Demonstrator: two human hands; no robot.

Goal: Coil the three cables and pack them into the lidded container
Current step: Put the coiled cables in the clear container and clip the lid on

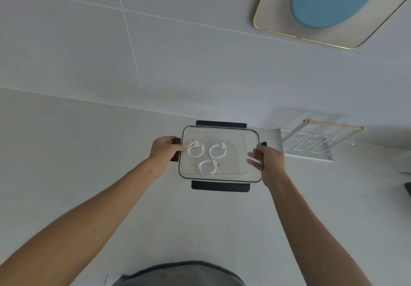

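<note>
A clear rectangular container with a see-through lid and black clip flaps stands on the white counter. Through the lid show three coiled white cables: one at the back left, one at the back right, one in front. My left hand presses on the black clip at the container's left end. At the right end, my right hand holds the black clip, thumb on the lid's edge. The front clip and back clip stick out flat.
A white wire rack with a wooden bar stands right of the container against the wall. A dark object peeks in at the right edge. On the tiled wall hangs a gold-rimmed picture.
</note>
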